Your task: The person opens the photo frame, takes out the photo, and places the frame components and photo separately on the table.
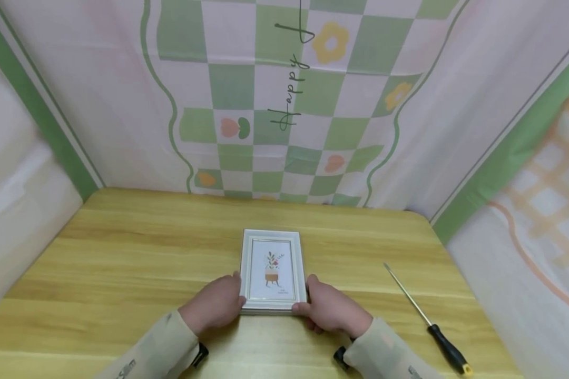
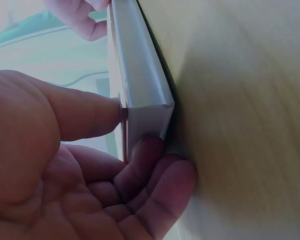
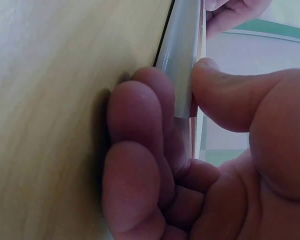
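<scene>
A white picture frame (image 1: 272, 305) with a drawing of a potted plant lies face up on the wooden table. My left hand (image 1: 216, 303) grips its lower left corner, and my right hand (image 1: 333, 308) grips the lower right one. In the left wrist view, the left thumb presses the face of the frame (image 2: 142, 60) while curled fingers touch its side. The right wrist view has the right thumb on the front edge of the frame (image 3: 182, 55), the fingers curled along the side close to the tabletop.
A screwdriver (image 1: 443, 345) with a black and yellow handle lies on the table (image 1: 137, 242) to the right of the right hand. Patterned curtains (image 1: 275, 95) hang behind the table and at both sides.
</scene>
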A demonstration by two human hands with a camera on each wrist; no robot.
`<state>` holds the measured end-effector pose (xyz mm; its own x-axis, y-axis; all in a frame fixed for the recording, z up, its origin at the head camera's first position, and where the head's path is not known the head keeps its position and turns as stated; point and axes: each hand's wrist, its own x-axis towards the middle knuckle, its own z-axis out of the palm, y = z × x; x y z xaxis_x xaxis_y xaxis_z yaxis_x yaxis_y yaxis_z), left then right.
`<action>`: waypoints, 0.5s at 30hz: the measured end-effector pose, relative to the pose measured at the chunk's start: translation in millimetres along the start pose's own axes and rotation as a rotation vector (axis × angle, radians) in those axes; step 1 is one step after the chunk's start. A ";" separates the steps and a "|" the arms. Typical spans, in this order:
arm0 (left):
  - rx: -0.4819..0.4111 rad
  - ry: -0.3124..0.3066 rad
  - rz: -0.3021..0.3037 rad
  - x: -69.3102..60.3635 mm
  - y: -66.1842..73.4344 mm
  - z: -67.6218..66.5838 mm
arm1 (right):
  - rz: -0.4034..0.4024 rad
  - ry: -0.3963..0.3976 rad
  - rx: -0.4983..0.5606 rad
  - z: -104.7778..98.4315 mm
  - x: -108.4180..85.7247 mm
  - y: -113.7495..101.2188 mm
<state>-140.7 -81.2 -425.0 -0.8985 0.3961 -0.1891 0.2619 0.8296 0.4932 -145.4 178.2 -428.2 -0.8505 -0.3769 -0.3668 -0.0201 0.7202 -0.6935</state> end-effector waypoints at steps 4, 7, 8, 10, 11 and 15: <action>-0.010 -0.005 -0.011 0.9 1.2 -1.2 | 0.002 -0.002 0.001 -0.5 2.2 1.6; -0.009 -0.006 -0.011 1.5 1.8 -2.4 | 0.008 -0.005 0.005 -0.8 3.5 2.3; -0.008 -0.005 -0.011 1.7 1.8 -2.5 | 0.010 -0.005 0.007 -0.9 3.8 2.3; -0.010 -0.006 -0.016 2.0 1.6 -2.6 | 0.009 -0.004 0.009 -1.0 3.9 2.2; -0.013 -0.009 -0.020 2.1 1.5 -2.6 | 0.006 -0.005 0.008 -1.0 3.8 2.2; -0.020 -0.021 -0.033 2.5 1.6 -2.7 | -0.005 -0.009 0.001 -1.4 2.5 2.0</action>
<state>-143.4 -79.9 -422.4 -0.8992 0.3765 -0.2230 0.2246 0.8344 0.5033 -148.3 179.5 -429.7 -0.8454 -0.3858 -0.3693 -0.0237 0.7179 -0.6958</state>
